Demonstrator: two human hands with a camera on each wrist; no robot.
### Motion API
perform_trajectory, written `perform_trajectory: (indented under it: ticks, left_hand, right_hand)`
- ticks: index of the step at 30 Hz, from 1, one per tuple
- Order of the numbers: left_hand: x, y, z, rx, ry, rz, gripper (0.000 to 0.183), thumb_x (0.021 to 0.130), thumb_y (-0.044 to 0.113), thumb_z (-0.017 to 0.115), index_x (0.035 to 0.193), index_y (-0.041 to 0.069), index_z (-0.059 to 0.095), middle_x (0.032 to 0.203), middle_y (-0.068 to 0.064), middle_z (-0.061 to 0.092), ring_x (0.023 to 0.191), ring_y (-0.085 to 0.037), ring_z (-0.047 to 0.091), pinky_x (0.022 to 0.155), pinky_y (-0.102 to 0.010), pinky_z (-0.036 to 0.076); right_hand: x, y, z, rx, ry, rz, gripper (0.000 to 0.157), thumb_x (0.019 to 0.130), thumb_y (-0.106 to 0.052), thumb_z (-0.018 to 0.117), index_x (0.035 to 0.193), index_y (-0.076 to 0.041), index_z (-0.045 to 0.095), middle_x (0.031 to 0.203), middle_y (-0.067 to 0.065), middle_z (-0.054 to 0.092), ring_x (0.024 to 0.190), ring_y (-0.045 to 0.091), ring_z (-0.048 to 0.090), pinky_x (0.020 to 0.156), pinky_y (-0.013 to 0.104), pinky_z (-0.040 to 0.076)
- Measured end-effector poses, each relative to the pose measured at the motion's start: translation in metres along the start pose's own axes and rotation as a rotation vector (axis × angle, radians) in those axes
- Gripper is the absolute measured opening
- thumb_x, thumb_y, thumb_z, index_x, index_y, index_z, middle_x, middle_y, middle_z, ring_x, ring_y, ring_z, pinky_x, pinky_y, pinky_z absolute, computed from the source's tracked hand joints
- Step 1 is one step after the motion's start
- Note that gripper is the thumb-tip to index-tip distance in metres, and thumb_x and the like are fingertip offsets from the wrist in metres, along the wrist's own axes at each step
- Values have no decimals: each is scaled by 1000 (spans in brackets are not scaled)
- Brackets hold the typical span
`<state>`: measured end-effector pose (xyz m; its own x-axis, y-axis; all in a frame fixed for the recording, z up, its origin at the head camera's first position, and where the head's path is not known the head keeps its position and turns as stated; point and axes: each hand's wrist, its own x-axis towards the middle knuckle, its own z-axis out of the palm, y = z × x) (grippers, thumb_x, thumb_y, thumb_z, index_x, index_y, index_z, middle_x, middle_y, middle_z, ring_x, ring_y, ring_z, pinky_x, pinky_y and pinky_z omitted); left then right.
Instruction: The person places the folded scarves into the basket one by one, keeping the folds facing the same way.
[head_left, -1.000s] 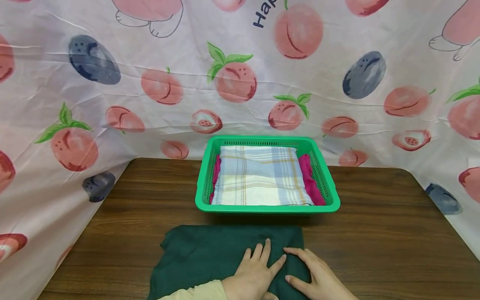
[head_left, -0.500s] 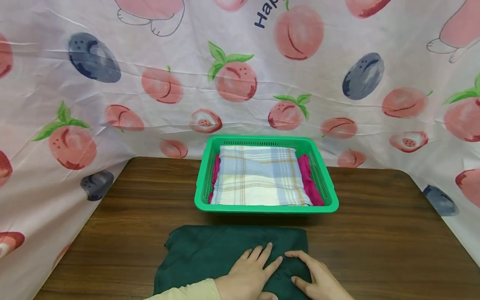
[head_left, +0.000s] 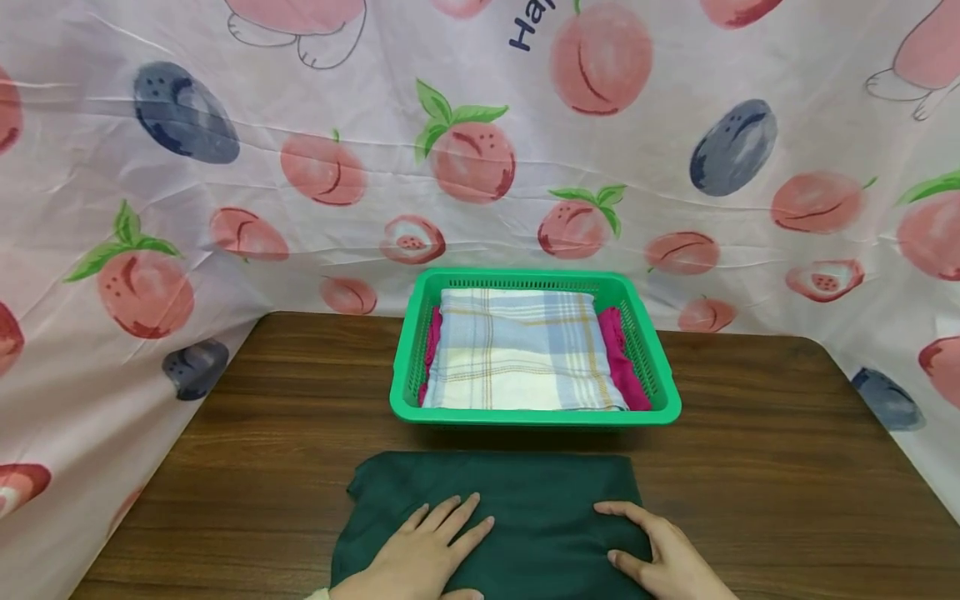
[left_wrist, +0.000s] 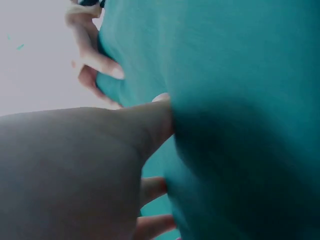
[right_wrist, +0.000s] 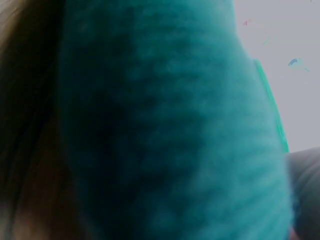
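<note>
A dark green cloth (head_left: 525, 483) lies folded on the table's near side. My left hand (head_left: 412, 550) rests on its left part, fingers spread and palm down. In the left wrist view, that hand's thumb (left_wrist: 155, 117) touches the green fabric. At the cloth's right edge, my right hand (head_left: 663, 554) holds the fabric, with index finger and thumb bent over it; its other fingers are hidden. Ribbed green fabric (right_wrist: 175, 125) fills most of the right wrist view, close and blurred.
Behind the cloth stands a green plastic basket (head_left: 525, 418). Inside it a folded plaid cloth (head_left: 517, 350) lies over magenta fabric (head_left: 624, 367). Both sit on a dark wooden table (head_left: 765, 433), with a fruit-print curtain (head_left: 480, 225) hanging behind and at the sides.
My left hand has slid left across the green cloth, away from the right hand. The right hand and the cloth have shifted a little to the right. The basket has stayed put.
</note>
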<state>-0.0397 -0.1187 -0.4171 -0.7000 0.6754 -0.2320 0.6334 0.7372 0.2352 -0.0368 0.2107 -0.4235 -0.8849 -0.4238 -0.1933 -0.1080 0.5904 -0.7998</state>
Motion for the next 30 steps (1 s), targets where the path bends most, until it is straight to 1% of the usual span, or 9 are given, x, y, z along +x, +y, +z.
perform_trajectory:
  ticks: [5,9,13,15,19,22,25,28,30]
  left_hand:
    - [-15,-15,-3,-21,48,-35,75,91,66,44,147,17,39,153,-11,35,136,-31,38,104,-51,38]
    - [-25,-26,-6,-47,85,-100,77,87,64,53,145,14,42,151,-14,38,134,-35,39,103,-55,37]
    - [-33,-34,-8,-120,75,-223,81,83,63,59,144,12,43,150,-15,37,133,-38,39,100,-62,37]
    - [-35,-35,-9,-159,56,-299,83,82,64,60,144,11,43,151,-16,36,132,-41,40,97,-63,39]
    - [-37,-37,-13,-201,29,-422,85,80,62,64,143,8,44,147,-18,41,126,-45,46,93,-61,43]
    - [-37,-38,-17,-216,59,-457,82,79,57,68,138,3,49,138,-19,50,122,-42,50,89,-59,47]
    - [-38,-40,-21,-238,113,-481,76,79,53,72,131,0,55,128,-17,55,116,-36,54,84,-56,50]
    - [-37,-43,-25,-266,156,-518,73,78,50,74,128,-1,56,122,-17,55,109,-33,57,79,-53,52]
    - [-35,-46,-26,-313,182,-536,76,79,48,74,129,-4,53,121,-18,55,103,-31,59,78,-51,53]
  right_hand:
    - [-5,5,-7,-11,13,19,49,89,-27,68,133,-13,54,133,18,55,111,10,55,84,24,48]
    - [-9,10,-13,-24,25,56,49,88,-27,68,133,-13,54,134,20,54,113,13,55,85,27,48]
    - [-14,16,-19,-10,35,83,51,89,-24,68,135,-9,53,133,24,53,113,21,55,87,40,50]
    - [-16,19,-21,-16,39,93,51,89,-24,68,135,-8,53,133,25,53,113,24,56,87,41,50]
    - [-20,23,-25,-14,46,102,53,89,-24,67,137,-8,51,134,25,52,111,13,56,84,27,49]
    - [-23,24,-26,52,48,120,58,90,-24,66,141,-5,44,135,27,50,108,8,57,82,23,49]
    - [-24,23,-26,153,59,153,68,91,-20,65,146,0,30,136,31,46,109,17,59,82,26,51]
    - [-26,24,-28,221,82,187,75,92,-15,63,146,7,15,126,32,51,104,28,63,78,31,54]
    - [-27,23,-30,235,96,233,77,93,-15,61,146,10,11,120,27,56,100,28,64,77,32,54]
